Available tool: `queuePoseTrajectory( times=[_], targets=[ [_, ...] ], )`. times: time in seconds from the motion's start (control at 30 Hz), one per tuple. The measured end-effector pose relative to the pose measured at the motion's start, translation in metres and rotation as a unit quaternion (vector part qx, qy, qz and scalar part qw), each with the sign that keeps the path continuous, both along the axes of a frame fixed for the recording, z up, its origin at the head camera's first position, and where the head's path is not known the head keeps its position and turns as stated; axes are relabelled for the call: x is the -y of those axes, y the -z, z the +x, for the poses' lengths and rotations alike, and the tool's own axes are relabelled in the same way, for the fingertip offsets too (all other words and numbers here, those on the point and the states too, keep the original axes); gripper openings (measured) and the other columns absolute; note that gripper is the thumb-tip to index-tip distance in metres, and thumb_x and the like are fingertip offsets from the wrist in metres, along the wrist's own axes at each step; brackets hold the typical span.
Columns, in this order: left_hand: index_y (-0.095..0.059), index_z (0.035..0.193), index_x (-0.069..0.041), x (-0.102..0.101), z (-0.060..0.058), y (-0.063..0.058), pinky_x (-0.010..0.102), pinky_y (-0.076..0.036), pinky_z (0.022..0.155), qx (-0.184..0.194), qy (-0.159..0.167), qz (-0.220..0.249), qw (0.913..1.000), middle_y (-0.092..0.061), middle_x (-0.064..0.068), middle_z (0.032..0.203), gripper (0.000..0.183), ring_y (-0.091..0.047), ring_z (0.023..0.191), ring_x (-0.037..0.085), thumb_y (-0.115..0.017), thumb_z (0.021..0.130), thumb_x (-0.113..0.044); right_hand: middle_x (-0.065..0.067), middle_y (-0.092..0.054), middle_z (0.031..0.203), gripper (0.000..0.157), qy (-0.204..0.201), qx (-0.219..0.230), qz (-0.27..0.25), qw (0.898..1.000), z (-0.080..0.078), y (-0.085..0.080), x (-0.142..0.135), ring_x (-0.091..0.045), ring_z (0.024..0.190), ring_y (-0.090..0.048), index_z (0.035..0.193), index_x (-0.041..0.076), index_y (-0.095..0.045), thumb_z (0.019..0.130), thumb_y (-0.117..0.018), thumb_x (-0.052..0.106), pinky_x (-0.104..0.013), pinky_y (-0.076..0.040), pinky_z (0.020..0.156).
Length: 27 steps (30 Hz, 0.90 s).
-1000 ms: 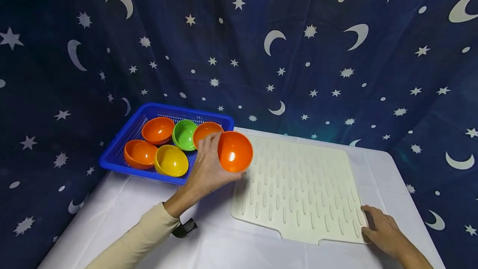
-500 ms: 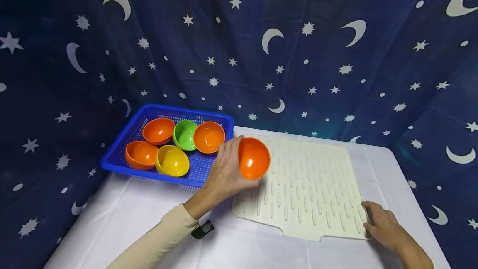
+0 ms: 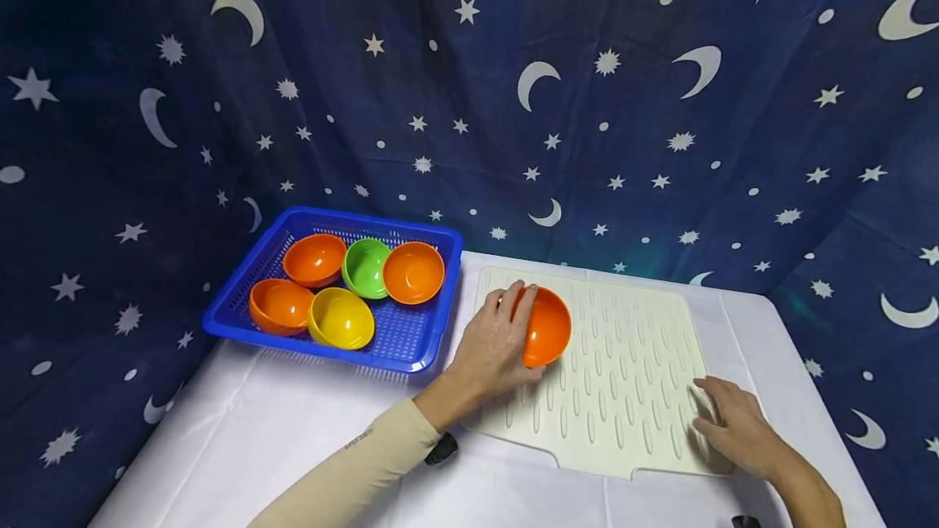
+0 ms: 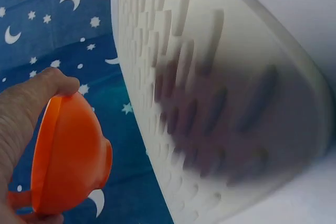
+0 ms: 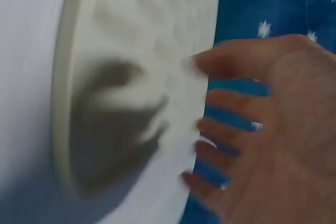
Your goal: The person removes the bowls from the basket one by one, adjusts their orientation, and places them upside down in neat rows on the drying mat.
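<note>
An orange bowl (image 3: 550, 328) is held by my left hand (image 3: 495, 345), fingers over its upper rim and thumb at its lower edge. In the left wrist view the bowl (image 4: 73, 156) hangs on its side, apart from the cream ridged drying mat (image 4: 210, 129). My right hand (image 3: 737, 422) hovers by the right front corner of the mat (image 3: 616, 446), holding nothing. The right wrist view shows its fingers (image 5: 231, 145) spread, casting a shadow on the mat.
A blue plastic basket (image 3: 308, 351) stands at the left with three orange bowls (image 3: 413, 273), a green bowl (image 3: 367, 267) and a yellow bowl (image 3: 341, 319) inside. A white cloth (image 3: 308, 430) covers the table. Behind hangs a dark blue curtain (image 3: 469, 88) with moons and stars.
My left hand has carried the orange bowl rightward and lower, from beside the basket to over the mat. The right hand has lifted off the mat's edge and shifted slightly inward.
</note>
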<state>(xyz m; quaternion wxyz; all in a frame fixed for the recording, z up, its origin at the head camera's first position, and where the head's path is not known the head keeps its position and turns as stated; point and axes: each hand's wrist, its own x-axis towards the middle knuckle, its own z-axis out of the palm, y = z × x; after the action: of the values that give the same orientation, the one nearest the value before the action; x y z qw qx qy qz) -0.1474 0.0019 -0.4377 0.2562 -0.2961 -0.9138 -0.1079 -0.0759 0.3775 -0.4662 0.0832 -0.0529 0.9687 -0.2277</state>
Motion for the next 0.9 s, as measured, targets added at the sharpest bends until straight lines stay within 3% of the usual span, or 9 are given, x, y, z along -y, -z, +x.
queuePoseTrajectory(
  times=[0.1, 0.2, 0.3, 0.4, 0.53, 0.73, 0.9],
  targets=[
    [-0.040, 0.150, -0.001, -0.009, 0.001, 0.004, 0.036, -0.050, 0.099, -0.007, 0.018, -0.014, 0.9997, -0.048, 0.019, 0.145, 0.106, -0.052, 0.119, 0.030, -0.080, 0.069, -0.057, -0.036, -0.041, 0.142, 0.051, 0.008, -0.031, -0.102, 0.994, -0.006, -0.005, 0.035, -0.056, 0.129, -0.034, 0.141, -0.010, -0.045, 0.104, -0.057, 0.024, -0.073, -0.032, 0.098],
    [-0.042, 0.150, -0.002, -0.017, 0.002, 0.007, 0.036, -0.049, 0.100, -0.014, 0.038, -0.021, 0.9990, -0.046, 0.018, 0.148, 0.103, -0.050, 0.122, 0.030, -0.080, 0.070, -0.054, -0.029, -0.050, 0.140, 0.050, 0.008, -0.027, -0.200, 0.979, -0.015, -0.007, 0.069, -0.049, 0.128, -0.046, 0.144, -0.007, -0.046, 0.110, -0.045, 0.031, -0.065, -0.042, 0.098],
    [-0.046, 0.149, -0.005, -0.025, 0.001, 0.010, 0.037, -0.047, 0.101, -0.033, 0.062, -0.037, 0.9968, -0.044, 0.016, 0.150, 0.096, -0.048, 0.126, 0.030, -0.079, 0.073, -0.053, -0.026, -0.059, 0.132, 0.056, -0.001, 0.008, -0.302, 0.953, -0.024, -0.007, 0.093, -0.041, 0.119, -0.059, 0.146, -0.007, -0.043, 0.113, -0.030, 0.035, -0.050, -0.051, 0.095],
    [-0.048, 0.149, -0.009, -0.033, 0.001, 0.014, 0.039, -0.044, 0.101, -0.060, 0.084, -0.055, 0.9931, -0.043, 0.014, 0.153, 0.090, -0.046, 0.129, 0.030, -0.077, 0.075, -0.054, -0.022, -0.066, 0.119, 0.073, -0.019, 0.060, -0.389, 0.919, -0.034, -0.006, 0.104, -0.034, 0.103, -0.068, 0.150, -0.012, -0.032, 0.111, -0.011, 0.045, -0.040, -0.057, 0.086],
    [-0.048, 0.150, -0.012, -0.045, 0.003, 0.021, 0.038, -0.042, 0.104, -0.069, 0.104, -0.065, 0.9900, -0.039, 0.011, 0.158, 0.086, -0.043, 0.135, 0.030, -0.079, 0.078, -0.047, -0.017, -0.068, 0.114, 0.090, -0.043, 0.116, -0.436, 0.892, -0.044, -0.007, 0.105, -0.030, 0.093, -0.069, 0.150, -0.017, -0.024, 0.105, 0.002, 0.056, -0.039, -0.058, 0.082],
    [-0.047, 0.152, -0.011, -0.056, 0.004, 0.031, 0.035, -0.039, 0.108, -0.078, 0.120, -0.059, 0.9880, -0.037, 0.008, 0.160, 0.074, -0.041, 0.138, 0.029, -0.076, 0.086, -0.030, -0.034, -0.045, 0.139, 0.079, -0.032, 0.165, -0.457, 0.873, -0.050, -0.004, 0.106, -0.026, 0.104, -0.067, 0.155, -0.009, -0.013, 0.108, -0.010, 0.054, -0.043, -0.055, 0.091],
    [-0.047, 0.152, -0.009, -0.062, 0.004, 0.037, 0.035, -0.039, 0.109, -0.110, 0.124, -0.062, 0.9842, -0.038, 0.008, 0.159, 0.063, -0.043, 0.138, 0.028, -0.067, 0.096, -0.028, -0.039, -0.034, 0.143, 0.080, -0.037, 0.191, -0.485, 0.853, -0.050, -0.001, 0.104, -0.034, 0.106, -0.068, 0.157, -0.004, 0.000, 0.107, -0.009, 0.057, -0.046, -0.052, 0.094]
  ],
)
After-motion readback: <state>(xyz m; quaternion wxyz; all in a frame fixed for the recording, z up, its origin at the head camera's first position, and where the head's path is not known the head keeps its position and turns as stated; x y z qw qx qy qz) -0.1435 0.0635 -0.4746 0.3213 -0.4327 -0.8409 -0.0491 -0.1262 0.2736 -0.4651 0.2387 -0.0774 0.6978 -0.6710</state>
